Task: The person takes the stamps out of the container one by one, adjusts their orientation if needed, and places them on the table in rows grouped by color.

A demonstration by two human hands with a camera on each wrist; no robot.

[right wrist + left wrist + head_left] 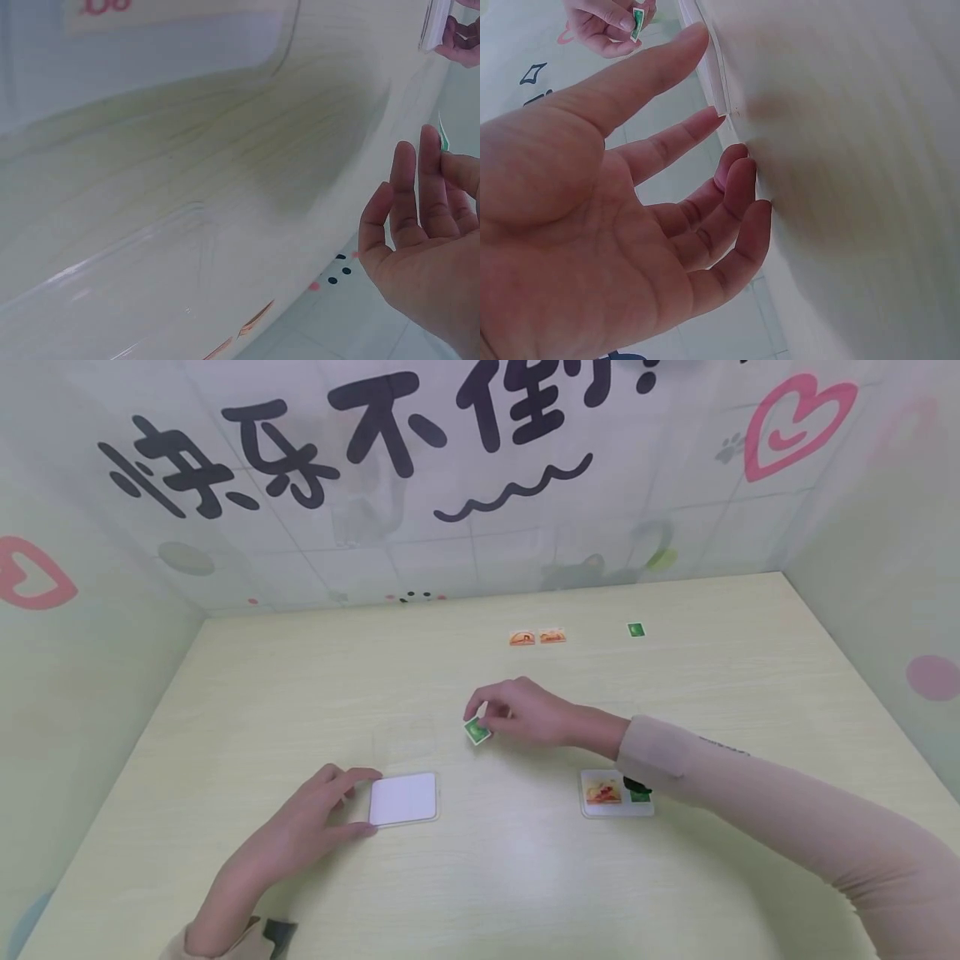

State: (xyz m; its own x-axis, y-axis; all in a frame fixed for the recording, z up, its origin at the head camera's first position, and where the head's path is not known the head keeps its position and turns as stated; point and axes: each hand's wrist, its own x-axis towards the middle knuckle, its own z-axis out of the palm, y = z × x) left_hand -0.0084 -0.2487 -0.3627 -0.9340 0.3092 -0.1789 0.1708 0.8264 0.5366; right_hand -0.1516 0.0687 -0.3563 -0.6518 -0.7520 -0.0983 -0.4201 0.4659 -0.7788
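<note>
Green stamp (pixel 477 731) pinched in the right hand (pixel 525 714), above the counter (pixel 300 677) near the white card (pixel 403 799); best held lightly by its edges, with the left hand (pixel 322 806) gripping that card across one end. Green face plain from the head; only a sliver at the right wrist.

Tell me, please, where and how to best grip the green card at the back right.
Likely pinched by opposite edges, coming from above on the near side: the green card lies flat on the table, its edges uncovered, and the wall stands behind it.
</note>
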